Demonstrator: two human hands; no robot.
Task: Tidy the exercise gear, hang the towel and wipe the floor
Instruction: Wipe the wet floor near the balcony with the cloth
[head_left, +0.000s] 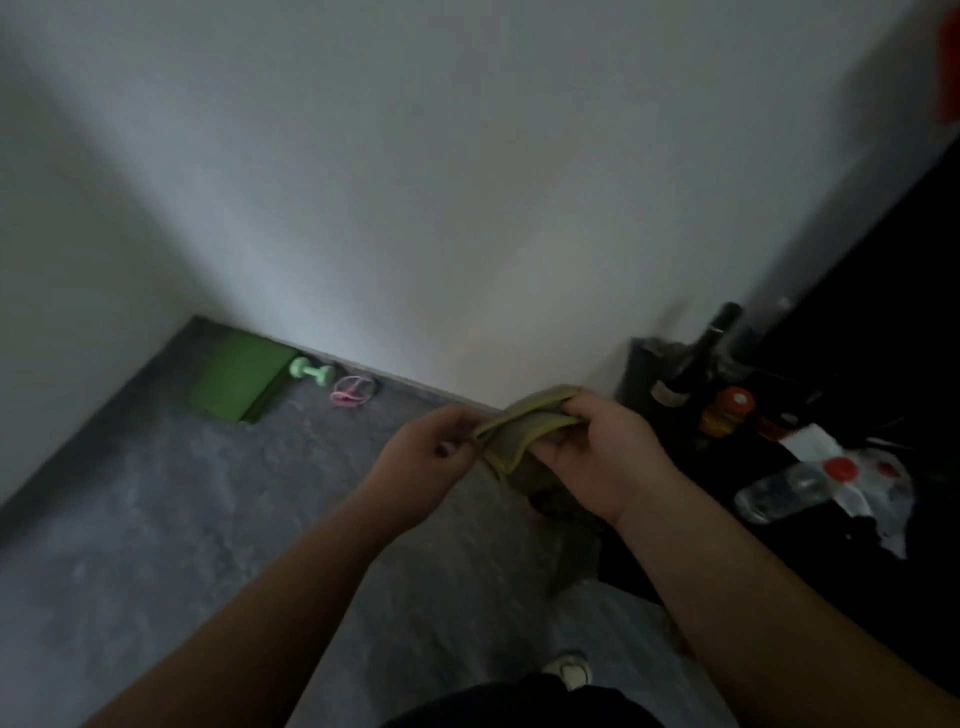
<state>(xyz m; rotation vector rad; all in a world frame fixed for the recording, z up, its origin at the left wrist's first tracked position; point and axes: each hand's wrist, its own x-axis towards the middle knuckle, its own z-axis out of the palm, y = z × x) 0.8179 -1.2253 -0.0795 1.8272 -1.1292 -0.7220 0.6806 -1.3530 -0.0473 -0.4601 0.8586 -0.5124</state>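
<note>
We've got the olive towel (519, 431) pinched in both hands, left hand (431, 452) and right hand (597, 457); loosen either grip and it drops to the floor (208, 519)

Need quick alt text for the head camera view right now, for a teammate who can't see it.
Both hands, left hand and right hand, hold a folded olive-green cloth above a grey floor. By the white wall lie a green mat, a mint dumbbell and a pink band; bottles clutter the dark right side.
</note>
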